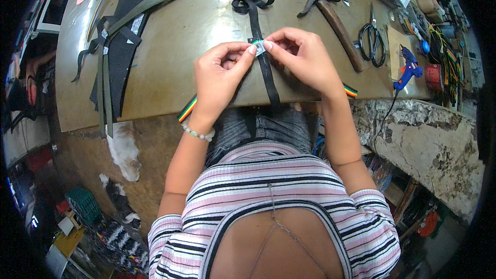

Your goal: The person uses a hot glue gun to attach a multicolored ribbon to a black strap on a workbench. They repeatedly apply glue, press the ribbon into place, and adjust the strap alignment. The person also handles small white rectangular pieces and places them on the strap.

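Both hands meet over the middle of the metal-topped table, pinching a small white label [260, 48] between thumbs and forefingers. My left hand [219, 67] is closed on its left edge; my right hand [302, 57] is closed on its right edge. Beneath the label runs a black strap [268, 80], which reaches the near table edge and lies in loose loops at its far end. A bit of green and yellow shows at the label's top. Red, yellow, green and black striped webbing [189, 107] comes out beside both wrists; its middle part is hidden.
On the right lie a hammer [338, 32], black scissors [371, 41] and a blue glue gun [409, 68] with a hanging cord. Dark sheet material [120, 46] and olive straps [106, 90] lie on the left. A white animal [123, 151] rests on the floor.
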